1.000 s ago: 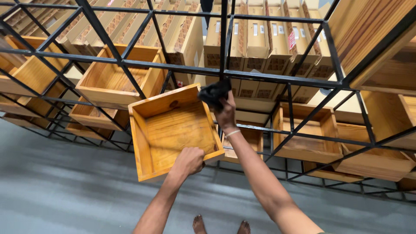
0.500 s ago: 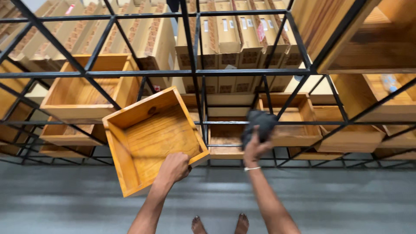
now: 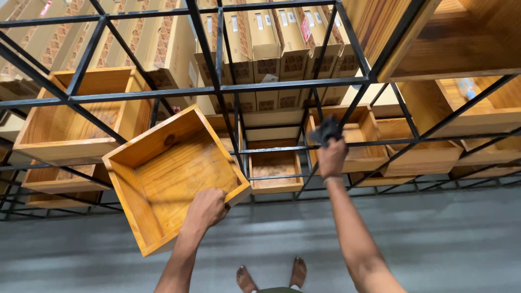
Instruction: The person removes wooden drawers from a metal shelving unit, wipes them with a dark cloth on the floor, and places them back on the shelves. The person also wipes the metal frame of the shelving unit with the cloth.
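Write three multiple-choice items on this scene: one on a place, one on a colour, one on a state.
1. Where is the right hand?
A. against the black metal rack
B. inside the wooden box
C. on the floor

2. What colour is the cloth?
A. white
B. black
C. yellow

3. How is the wooden box held by the left hand?
A. lidded
B. full of cartons
C. empty and tilted

Answers: 1 A, the hand is raised to a rack bar. 2 B, the bunched cloth is black. 3 C, its bare inside shows, and it is tipped.
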